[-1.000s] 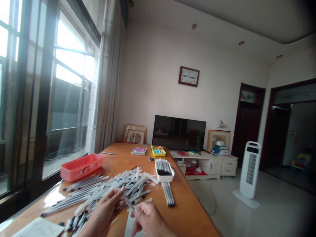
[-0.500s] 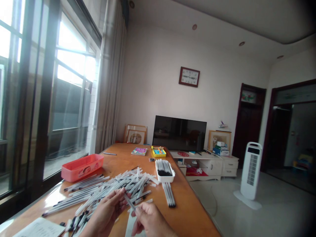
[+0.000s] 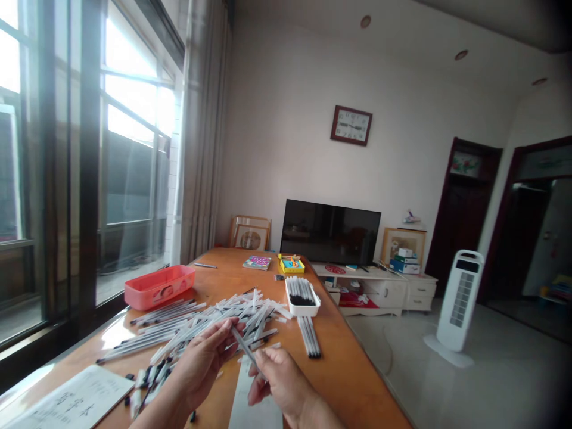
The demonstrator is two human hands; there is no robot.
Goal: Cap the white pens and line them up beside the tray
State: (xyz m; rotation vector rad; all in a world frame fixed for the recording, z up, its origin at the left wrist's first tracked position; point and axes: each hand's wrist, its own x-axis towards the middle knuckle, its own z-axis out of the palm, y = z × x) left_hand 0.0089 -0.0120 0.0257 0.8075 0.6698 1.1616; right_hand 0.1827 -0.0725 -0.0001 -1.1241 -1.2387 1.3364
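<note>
Between my two hands is a slim translucent pen [image 3: 244, 345], slanting down to the right. The fingertips of my left hand [image 3: 208, 354] pinch its upper end, and my right hand [image 3: 283, 372] grips the lower end. Whether it is a complete pen I cannot tell. Just beyond the hands spreads a loose heap of clear pen parts [image 3: 250, 311]. Black and clear caps [image 3: 154, 375] lie beside my left forearm. A white sheet [image 3: 243, 405] is partly hidden under my right hand. Further right, several pens [image 3: 309, 338] lie side by side below a white box [image 3: 304, 310] of black-tipped pens.
A red plastic case [image 3: 159, 289] stands at the table's left edge, near rows of pens [image 3: 147, 341]. An exercise book [image 3: 67, 399] lies at the near left. A booklet [image 3: 257, 263], a yellow box [image 3: 291, 265] and a single pen [image 3: 206, 266] are at the far end.
The view has tilted down and shifted slightly. Both hands still hold the pen, and more of its length shows between them.
</note>
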